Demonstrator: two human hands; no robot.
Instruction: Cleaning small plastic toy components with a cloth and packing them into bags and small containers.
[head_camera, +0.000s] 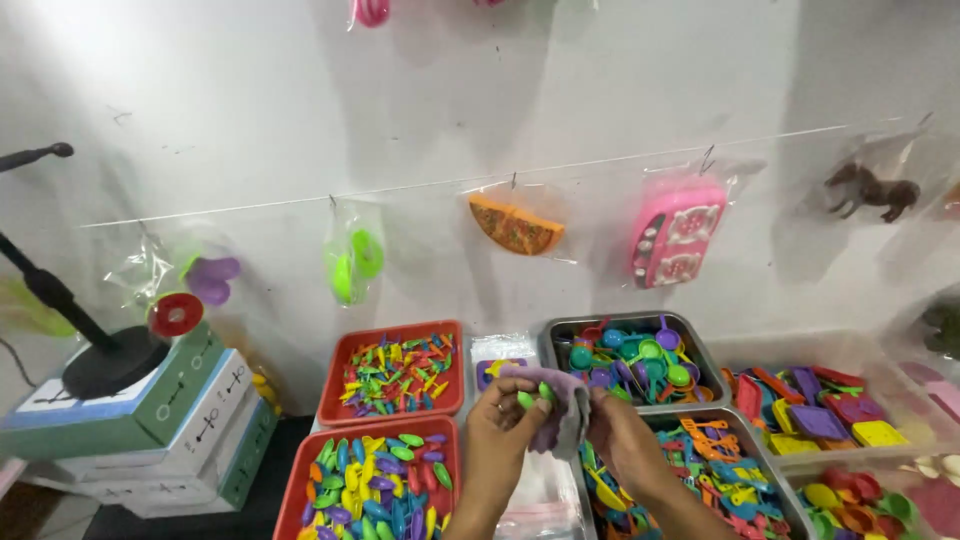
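Note:
My left hand (497, 425) and my right hand (622, 432) are raised together over the trays, both gripping a small clear plastic bag (557, 408) with purple and green toy pieces inside. The left fingers pinch the bag's left edge near two green pieces. The right hand holds its right side. Below the hands lies a pile of clear plastic bags (540, 505).
Red trays (330, 400) of small coloured plastic pieces lie at left, metal trays (700, 350) of toy spoons and utensils at right. Bagged toys hang on a wire (420, 188) along the white wall. Stacked boxes (150, 420) with a black stand sit at far left.

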